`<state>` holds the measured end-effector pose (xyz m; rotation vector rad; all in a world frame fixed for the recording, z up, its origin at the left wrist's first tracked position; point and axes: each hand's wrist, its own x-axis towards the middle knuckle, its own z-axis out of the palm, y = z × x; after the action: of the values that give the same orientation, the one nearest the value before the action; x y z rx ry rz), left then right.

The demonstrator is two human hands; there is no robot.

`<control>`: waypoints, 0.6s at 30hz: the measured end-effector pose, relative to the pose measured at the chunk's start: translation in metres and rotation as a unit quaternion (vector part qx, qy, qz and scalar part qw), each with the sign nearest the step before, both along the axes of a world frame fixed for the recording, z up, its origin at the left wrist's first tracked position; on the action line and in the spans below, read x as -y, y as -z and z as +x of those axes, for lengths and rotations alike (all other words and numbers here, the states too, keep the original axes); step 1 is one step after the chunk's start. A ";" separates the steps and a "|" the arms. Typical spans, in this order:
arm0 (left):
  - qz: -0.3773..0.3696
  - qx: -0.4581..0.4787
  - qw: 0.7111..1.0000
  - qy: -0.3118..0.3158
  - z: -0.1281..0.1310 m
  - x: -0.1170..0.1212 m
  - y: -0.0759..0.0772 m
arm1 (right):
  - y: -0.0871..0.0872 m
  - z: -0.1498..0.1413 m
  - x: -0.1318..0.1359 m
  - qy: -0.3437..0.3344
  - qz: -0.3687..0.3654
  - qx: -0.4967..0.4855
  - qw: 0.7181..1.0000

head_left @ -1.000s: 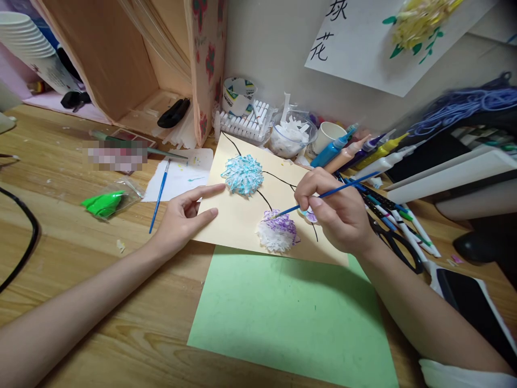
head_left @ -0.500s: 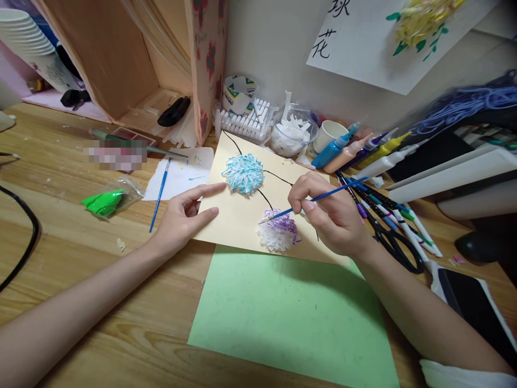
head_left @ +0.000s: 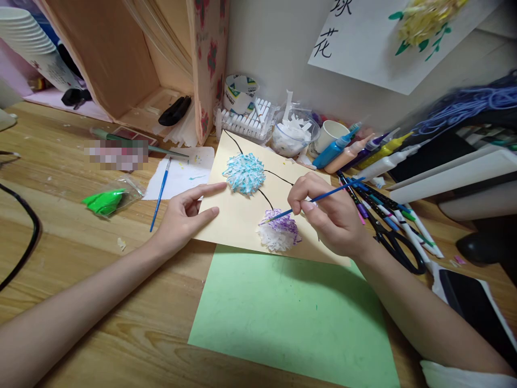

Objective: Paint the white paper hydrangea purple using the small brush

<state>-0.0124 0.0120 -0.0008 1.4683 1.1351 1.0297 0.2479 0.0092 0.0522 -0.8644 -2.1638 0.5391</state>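
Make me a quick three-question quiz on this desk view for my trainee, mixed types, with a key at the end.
1. Which hand holds a blue paintbrush?
2. True or false: the paintbrush tip is over the blue-and-white flower.
3. Fill the gap: the left hand touches the ____-coloured card.

Key:
1. The right hand.
2. False; it is over the purple-and-white flower.
3. Cream.

The location was a craft workspace. A card (head_left: 234, 223) bore shredded-paper tufts (head_left: 245, 173); the wooden bench (head_left: 141, 334) carried colored squeeze bottles (head_left: 336, 149), white pens (head_left: 244, 122), a bowl (head_left: 287, 146) of paper strips (head_left: 294, 127) and a loose paintbrush (head_left: 160, 197). A flower-decorated sheet (head_left: 365, 51) hung on the wall (head_left: 269, 48).
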 end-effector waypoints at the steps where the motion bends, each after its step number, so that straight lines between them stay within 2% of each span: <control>1: 0.000 0.001 1.000 0.000 0.000 0.000 0.000 | 0.000 0.000 0.000 -0.001 0.000 0.000 1.000; 18: 0.009 -0.006 1.000 -0.003 0.000 0.000 0.000 | -0.004 0.002 0.000 0.014 0.010 0.002 1.000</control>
<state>-0.0121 0.0119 -0.0005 1.4885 1.1409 1.0390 0.2497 0.0090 0.0566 -0.8852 -2.1534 0.5021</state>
